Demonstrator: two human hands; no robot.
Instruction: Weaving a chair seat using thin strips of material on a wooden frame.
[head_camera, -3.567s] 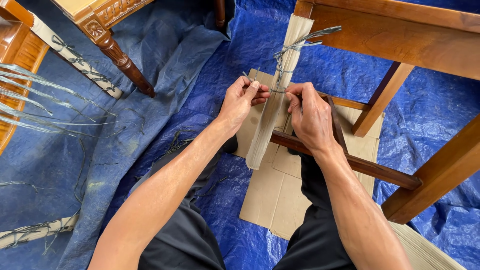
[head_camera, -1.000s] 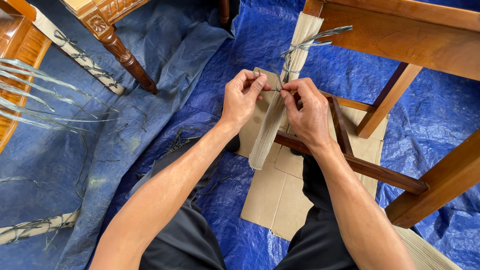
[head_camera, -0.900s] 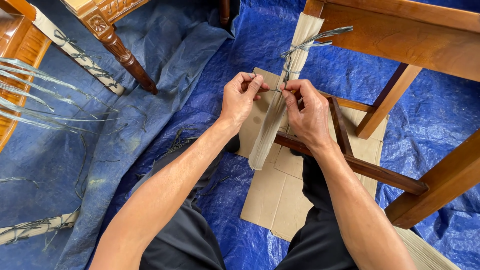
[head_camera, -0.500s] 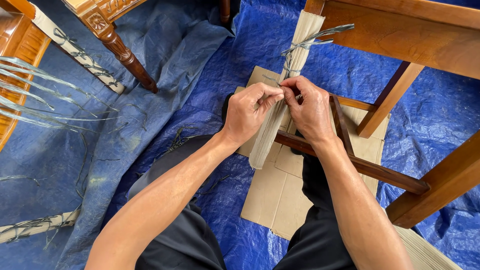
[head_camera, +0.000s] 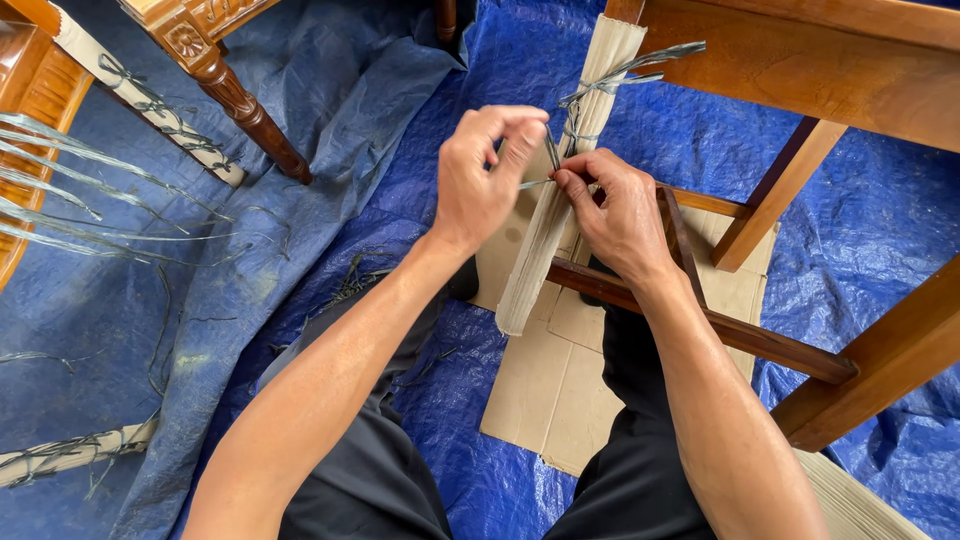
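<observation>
My left hand (head_camera: 483, 175) and my right hand (head_camera: 615, 205) meet in front of a chair leg wrapped in pale cardboard (head_camera: 560, 190). Both pinch a thin grey plastic strand (head_camera: 540, 182) that runs across the wrapped leg. The left hand is raised a little, its fingertips closed on one end of the strand. With its thumb and forefinger the right hand holds the other end against the cardboard. Higher up the leg sits a tied grey knot (head_camera: 610, 85) with loose ends.
The wooden chair frame (head_camera: 800, 70) with its rungs (head_camera: 720, 325) stands at the right over flat cardboard (head_camera: 560, 390) on a blue tarp (head_camera: 330, 110). A carved chair leg (head_camera: 235, 95) and loose grey strands (head_camera: 70, 200) lie at the left.
The hands first held the strand apart, then closed together at the leg. Now the left hand has lifted up and away to the left with its end.
</observation>
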